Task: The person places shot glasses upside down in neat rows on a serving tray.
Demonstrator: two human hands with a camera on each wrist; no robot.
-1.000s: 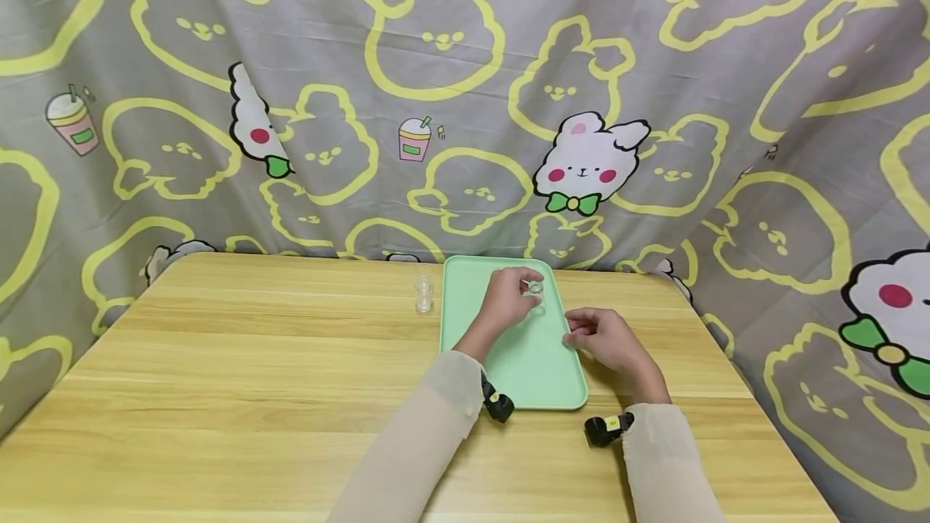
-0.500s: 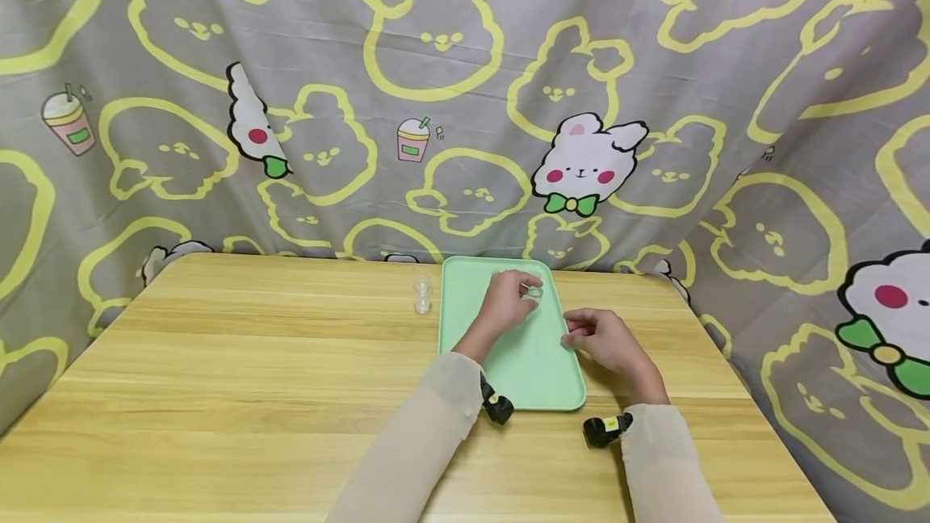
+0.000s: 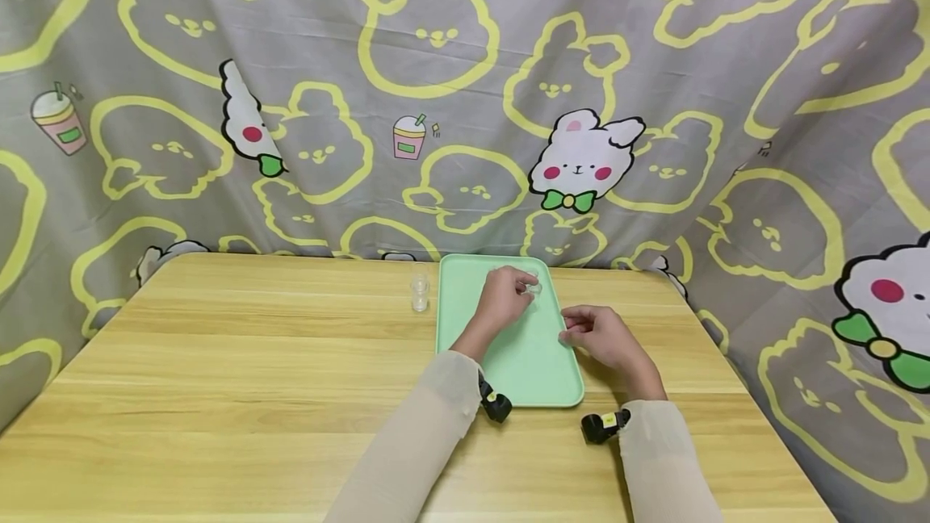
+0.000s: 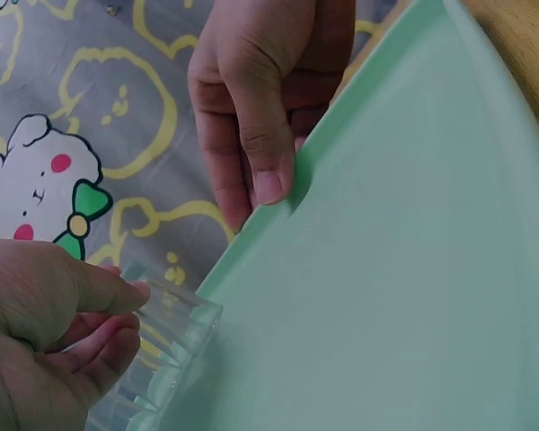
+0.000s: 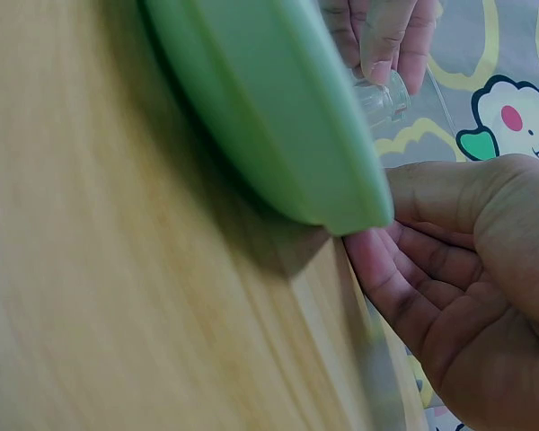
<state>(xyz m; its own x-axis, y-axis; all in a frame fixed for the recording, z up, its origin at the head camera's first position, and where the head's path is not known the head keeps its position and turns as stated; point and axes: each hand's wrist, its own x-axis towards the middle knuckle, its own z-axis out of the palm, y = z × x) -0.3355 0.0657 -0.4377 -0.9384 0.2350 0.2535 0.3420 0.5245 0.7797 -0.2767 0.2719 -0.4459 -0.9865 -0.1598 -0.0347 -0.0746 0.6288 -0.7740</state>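
A light green tray (image 3: 523, 370) lies on the wooden table near its back edge. Over the tray's far right part, my left hand (image 3: 501, 297) pinches a small clear glass (image 3: 534, 289) between thumb and fingers. In the left wrist view, ribbed clear walls (image 4: 193, 328) show beside the curled left fingers, close to the tray rim; the palm hides part of them. My right hand (image 3: 603, 336) holds the tray's right rim, thumb on top and fingers underneath, as the right wrist view shows with the right hand (image 5: 494, 260) at the green edge.
Left of the tray, clear small glassware (image 3: 420, 294) stands upright on the table (image 3: 254, 394). A patterned grey curtain (image 3: 327, 47) hangs right behind the table and along its sides. Black wrist cameras (image 3: 496, 406) sit at both cuffs.
The left hand has drawn in slightly to the left, its thumb and fingers closer together at the glass. The right hand keeps its place at the tray's rim.
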